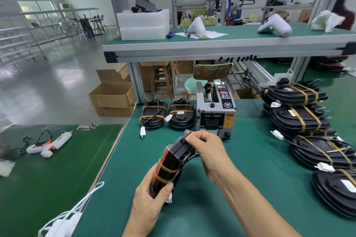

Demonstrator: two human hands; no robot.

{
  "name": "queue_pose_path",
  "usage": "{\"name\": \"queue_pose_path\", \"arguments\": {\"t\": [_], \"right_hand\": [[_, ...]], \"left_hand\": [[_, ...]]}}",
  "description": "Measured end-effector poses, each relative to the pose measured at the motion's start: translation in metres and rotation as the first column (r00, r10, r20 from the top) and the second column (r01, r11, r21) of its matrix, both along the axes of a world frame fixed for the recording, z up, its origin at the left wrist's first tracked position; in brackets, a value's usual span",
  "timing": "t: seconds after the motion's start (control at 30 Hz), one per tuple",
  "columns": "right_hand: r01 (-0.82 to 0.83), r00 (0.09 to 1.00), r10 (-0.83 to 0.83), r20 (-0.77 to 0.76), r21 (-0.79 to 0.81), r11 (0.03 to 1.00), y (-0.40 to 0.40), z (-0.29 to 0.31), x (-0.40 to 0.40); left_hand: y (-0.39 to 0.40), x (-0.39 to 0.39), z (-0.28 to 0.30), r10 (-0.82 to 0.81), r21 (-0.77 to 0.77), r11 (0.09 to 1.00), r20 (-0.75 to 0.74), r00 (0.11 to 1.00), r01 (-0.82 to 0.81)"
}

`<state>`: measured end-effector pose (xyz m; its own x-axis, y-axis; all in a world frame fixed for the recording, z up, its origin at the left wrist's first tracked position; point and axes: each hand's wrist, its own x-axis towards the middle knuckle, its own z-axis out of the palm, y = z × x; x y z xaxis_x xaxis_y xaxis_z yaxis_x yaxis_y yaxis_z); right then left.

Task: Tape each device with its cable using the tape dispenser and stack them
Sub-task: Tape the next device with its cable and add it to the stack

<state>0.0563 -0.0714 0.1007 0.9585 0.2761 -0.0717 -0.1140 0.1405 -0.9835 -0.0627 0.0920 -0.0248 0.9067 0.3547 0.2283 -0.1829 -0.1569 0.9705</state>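
Device (173, 161), black, with its cable folded against it: held on edge above the green bench mat (231, 188), just in front of the tape dispenser (215, 109). Left hand (152, 198) grips the near end, fingers and thumb curled round the body beside a white connector (169, 199). Right hand (207, 152) pinches at the far end, thumb and forefinger closed on what appears to be a strip of tape; the strip itself is too small to confirm. Two bands of tan tape already cross the near half. Taped devices: two (167, 114) lie left of the dispenser, and a stack (300, 113) lies at right. Step judged: binding the far end. Next move likely calls for pressing the strip flat round cable and body, then placing the unit among the finished ones.
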Motion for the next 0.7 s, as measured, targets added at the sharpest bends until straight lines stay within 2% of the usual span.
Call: {"name": "queue_pose_path", "arguments": {"t": [0.13,0.33,0.43,0.6,0.7], "right_hand": [[0.007,0.999,-0.004,-0.036,0.080,0.997,0.002,-0.006,-0.003],[0.014,1.000,-0.014,0.002,0.077,0.997,0.007,-0.010,-0.004],[0.019,1.000,-0.019,0.020,0.034,0.999,0.007,-0.010,-0.003],[-0.054,0.993,0.054,0.102,0.000,0.999,0.000,-0.008,-0.005],[-0.106,0.985,0.114,0.128,-0.071,0.992,-0.004,-0.008,-0.004]], "left_hand": [[-0.001,-0.001,0.000,0.003,0.002,1.000,-0.007,1.000,-0.003],[0.000,-0.001,0.002,0.003,0.009,1.000,-0.013,1.000,-0.003],[0.002,0.000,-0.005,0.014,0.019,1.000,-0.011,1.000,-0.014],[0.002,0.000,-0.007,0.010,0.037,0.999,-0.005,1.000,-0.010],[-0.001,0.000,-0.002,0.005,0.014,1.000,0.001,1.000,-0.005]]}}
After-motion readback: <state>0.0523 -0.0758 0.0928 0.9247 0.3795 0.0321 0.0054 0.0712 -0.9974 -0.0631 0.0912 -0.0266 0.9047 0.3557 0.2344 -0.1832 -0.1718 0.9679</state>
